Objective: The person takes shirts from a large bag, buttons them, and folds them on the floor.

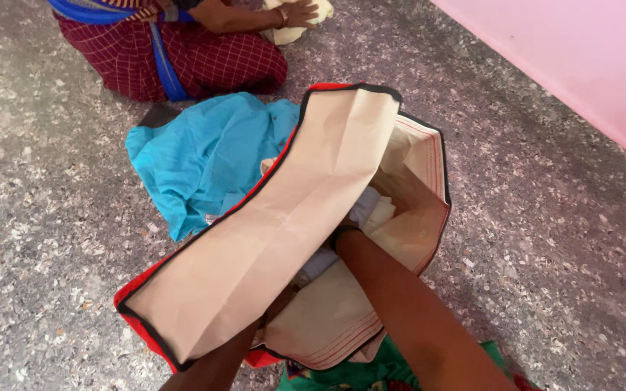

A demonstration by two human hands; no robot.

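Head view is being filled by a large fabric storage bag (269, 246) lying on a speckled stone floor (52, 217), its beige lining turned up and its edges trimmed in red and black. Both forearms of the wearer are being reached into the bag's mouth. The right hand (349, 226) is being hidden almost wholly by the bag's wide flap and the pale folded clothes (371, 210) inside; only the wrist, ringed by a dark bangle, is being shown at the opening, so its grip cannot be told. The left hand is being covered entirely by the flap, with just the forearm seen passing under the bag's near edge, and its state cannot be told either. A crumpled turquoise garment (204, 156) is lying on the floor just beside the bag, touching its left side. Green and red cloth (371, 373) is being glimpsed at the bottom edge, below the bag. Beyond, another person in a maroon checked garment (182, 58) is sitting on the floor, with a hand (298, 13) resting on a cream cloth (288, 30). A pink wall (581, 58) is bordering the floor at the upper right.
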